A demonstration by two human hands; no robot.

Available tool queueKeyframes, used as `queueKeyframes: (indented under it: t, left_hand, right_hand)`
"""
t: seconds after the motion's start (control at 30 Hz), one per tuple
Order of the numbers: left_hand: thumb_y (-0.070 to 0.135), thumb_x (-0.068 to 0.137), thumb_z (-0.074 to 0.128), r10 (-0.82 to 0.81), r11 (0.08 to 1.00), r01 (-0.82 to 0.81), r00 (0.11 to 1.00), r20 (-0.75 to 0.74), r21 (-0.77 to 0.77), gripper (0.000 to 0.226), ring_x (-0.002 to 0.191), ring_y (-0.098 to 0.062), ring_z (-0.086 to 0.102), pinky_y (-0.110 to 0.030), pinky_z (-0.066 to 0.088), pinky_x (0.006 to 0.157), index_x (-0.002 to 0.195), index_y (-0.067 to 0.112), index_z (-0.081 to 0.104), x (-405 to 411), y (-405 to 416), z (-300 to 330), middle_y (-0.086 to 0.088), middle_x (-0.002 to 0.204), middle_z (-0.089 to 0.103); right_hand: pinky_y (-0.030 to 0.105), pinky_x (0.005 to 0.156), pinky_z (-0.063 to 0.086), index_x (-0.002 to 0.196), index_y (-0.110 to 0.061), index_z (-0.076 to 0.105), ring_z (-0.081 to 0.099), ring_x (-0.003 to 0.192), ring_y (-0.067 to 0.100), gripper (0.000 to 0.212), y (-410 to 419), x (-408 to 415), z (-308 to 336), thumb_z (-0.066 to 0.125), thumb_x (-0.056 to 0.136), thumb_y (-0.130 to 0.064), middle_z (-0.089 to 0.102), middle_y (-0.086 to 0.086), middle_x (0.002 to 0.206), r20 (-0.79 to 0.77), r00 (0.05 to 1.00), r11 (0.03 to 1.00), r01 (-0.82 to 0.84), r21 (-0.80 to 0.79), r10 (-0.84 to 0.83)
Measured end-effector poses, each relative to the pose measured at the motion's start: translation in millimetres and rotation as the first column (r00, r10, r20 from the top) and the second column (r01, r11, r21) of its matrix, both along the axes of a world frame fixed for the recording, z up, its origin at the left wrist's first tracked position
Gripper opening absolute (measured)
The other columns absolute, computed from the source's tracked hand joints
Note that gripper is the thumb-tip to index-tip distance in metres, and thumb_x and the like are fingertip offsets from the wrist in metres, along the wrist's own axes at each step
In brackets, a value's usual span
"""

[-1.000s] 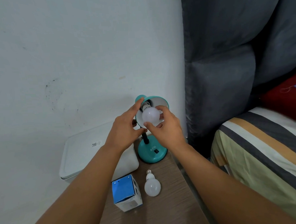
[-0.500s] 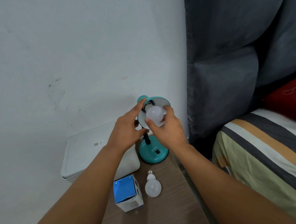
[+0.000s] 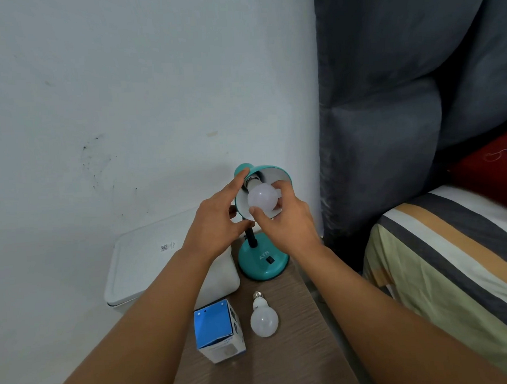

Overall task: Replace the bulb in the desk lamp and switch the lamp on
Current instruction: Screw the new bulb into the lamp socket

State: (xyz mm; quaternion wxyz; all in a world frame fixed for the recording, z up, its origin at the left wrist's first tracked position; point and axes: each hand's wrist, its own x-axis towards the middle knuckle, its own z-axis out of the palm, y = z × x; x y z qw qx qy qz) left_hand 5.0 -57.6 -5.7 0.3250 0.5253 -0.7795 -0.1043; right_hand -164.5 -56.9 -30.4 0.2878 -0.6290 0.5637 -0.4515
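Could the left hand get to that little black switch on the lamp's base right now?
Probably yes. The switch faces up on the teal base, uncovered, just below the left hand. That hand grips the lamp shade, though, so it would have to let go first.

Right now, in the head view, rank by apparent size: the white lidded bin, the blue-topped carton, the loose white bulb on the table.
1. White lidded bin, though partly hidden by the arm.
2. Blue-topped carton.
3. Loose white bulb.
The carton is nearer the camera, which flatters it.
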Motion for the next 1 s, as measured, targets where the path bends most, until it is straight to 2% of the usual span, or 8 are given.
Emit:
queueKeyframes:
  t: [0.13, 0.23, 0.3, 0.4, 0.53, 0.7, 0.83, 1.0]
  left_hand:
    - [0.024, 0.082, 0.082, 0.005, 1.000, -0.005, 1.000, 0.001, -0.001, 0.097, 0.103, -0.011, 0.067, -0.020, 0.054, 0.092, 0.153, 0.053, 0.022, -0.7, 0.4, -0.3, 0.013, 0.132, 0.063]
    - [0.027, 0.084, 0.081, 0.009, 1.000, -0.009, 1.000, -0.009, -0.005, 0.094, 0.101, -0.010, 0.066, -0.018, 0.053, 0.092, 0.154, 0.051, 0.024, -1.3, 1.1, 0.3, 0.013, 0.132, 0.063]
    - [0.028, 0.084, 0.081, 0.011, 1.000, -0.011, 1.000, -0.007, -0.008, 0.093, 0.101, -0.010, 0.066, -0.018, 0.053, 0.092, 0.153, 0.051, 0.024, -1.0, 1.0, 0.0, 0.014, 0.131, 0.063]
    - [0.027, 0.082, 0.082, 0.016, 1.000, -0.016, 1.000, -0.001, 0.003, 0.097, 0.103, -0.010, 0.066, -0.014, 0.051, 0.090, 0.153, 0.054, 0.022, -0.6, -0.2, -0.8, 0.015, 0.132, 0.063]
    - [0.027, 0.083, 0.082, 0.024, 1.000, -0.024, 1.000, 0.002, 0.001, 0.096, 0.101, -0.010, 0.066, -0.009, 0.048, 0.089, 0.153, 0.053, 0.021, -1.4, 0.1, -0.8, 0.013, 0.131, 0.063]
    - [0.027, 0.082, 0.083, 0.029, 1.000, -0.029, 0.999, 0.021, -0.007, 0.098, 0.099, -0.010, 0.066, -0.007, 0.047, 0.086, 0.153, 0.053, 0.021, -0.5, -0.1, -0.7, 0.015, 0.132, 0.062]
    - [0.027, 0.084, 0.081, 0.038, 0.999, -0.038, 0.999, 0.018, -0.009, 0.096, 0.101, -0.007, 0.065, -0.007, 0.047, 0.089, 0.153, 0.055, 0.020, -0.8, 0.5, -0.4, 0.014, 0.134, 0.061]
    - [0.025, 0.082, 0.082, 0.026, 1.000, -0.026, 1.000, 0.006, -0.006, 0.096, 0.100, -0.011, 0.067, -0.019, 0.054, 0.092, 0.154, 0.051, 0.023, -1.7, -0.7, -0.9, 0.013, 0.130, 0.064]
  right_hand:
    - [0.036, 0.083, 0.055, 0.139, -0.027, 0.035, 0.063, 0.104, 0.022, 0.069, 0.9, 2.4, 2.4, 0.061, 0.084, -0.061, 0.062, 0.003, 0.119, 0.066, 0.997, 0.998, 0.033, 0.052, -0.036]
    - [0.040, 0.086, 0.055, 0.144, -0.032, 0.025, 0.061, 0.105, 0.024, 0.082, 2.8, 2.2, 2.0, 0.071, 0.079, -0.051, 0.060, 0.005, 0.120, 0.035, 0.999, 0.999, 0.009, 0.032, -0.010]
    - [0.033, 0.081, 0.052, 0.138, -0.028, 0.035, 0.061, 0.104, 0.023, 0.071, 2.0, 1.3, 0.7, 0.074, 0.081, -0.043, 0.061, 0.004, 0.118, 0.012, 1.000, 1.000, 0.001, 0.019, -0.001]
    - [0.032, 0.081, 0.052, 0.134, -0.023, 0.043, 0.062, 0.105, 0.021, 0.066, 0.6, 2.0, 2.2, 0.070, 0.082, -0.054, 0.063, 0.001, 0.114, 0.051, 0.998, 0.999, 0.028, 0.042, -0.030]
    - [0.041, 0.088, 0.055, 0.143, -0.030, 0.027, 0.061, 0.108, 0.025, 0.086, 2.3, 2.0, 3.9, 0.075, 0.076, -0.055, 0.060, 0.006, 0.123, 0.039, 0.999, 0.998, 0.017, 0.055, -0.020]
    - [0.033, 0.079, 0.053, 0.131, -0.026, 0.040, 0.062, 0.103, 0.022, 0.067, 0.3, 1.8, 2.0, 0.075, 0.079, -0.048, 0.062, 0.002, 0.117, 0.021, 1.000, 0.999, 0.016, 0.046, -0.017]
    - [0.037, 0.086, 0.052, 0.140, -0.028, 0.030, 0.060, 0.108, 0.023, 0.088, 1.4, 3.1, 5.1, 0.079, 0.071, -0.055, 0.060, 0.004, 0.122, 0.080, 0.997, 0.997, 0.005, 0.071, -0.011]
    - [0.034, 0.079, 0.053, 0.129, -0.026, 0.041, 0.062, 0.102, 0.023, 0.065, -1.5, 1.7, 3.8, 0.076, 0.078, -0.046, 0.062, 0.003, 0.115, 0.030, 1.000, 0.998, -0.002, 0.058, 0.001]
